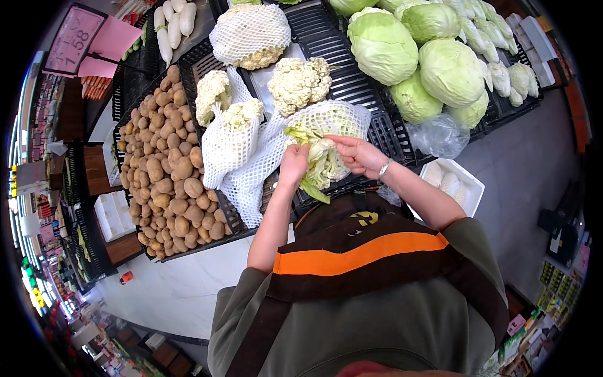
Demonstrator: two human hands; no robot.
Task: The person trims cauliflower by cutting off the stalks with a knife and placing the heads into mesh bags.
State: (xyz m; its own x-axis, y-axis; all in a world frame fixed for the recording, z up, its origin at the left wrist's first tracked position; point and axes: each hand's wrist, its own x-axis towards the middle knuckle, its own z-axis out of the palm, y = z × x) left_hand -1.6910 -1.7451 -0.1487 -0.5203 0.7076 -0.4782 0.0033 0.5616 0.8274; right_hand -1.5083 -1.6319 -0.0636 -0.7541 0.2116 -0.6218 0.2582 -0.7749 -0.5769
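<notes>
A cauliflower point(327, 167) with pale stalks and yellow-green leaves turned toward me sits at the near edge of the black crates. My left hand point(294, 163) is closed at its left side, fingers pressed on a leaf. From the right, my right hand point(358, 154) reaches in with fingertips pinched together at the top of the stalks; what is between them is too small to make out. White foam netting point(342, 116) lies just behind. To the left stand a netted cauliflower point(233, 147) and a loose length of netting point(250, 196).
Potatoes point(164, 169) fill the crate on the left. More cauliflowers point(299, 85) lie farther back, with round cabbages point(386, 47) at the right. A clear plastic bag point(440, 135) hangs below the cabbages, above a white foam box point(468, 195). A pink price sign point(75, 39) stands far left.
</notes>
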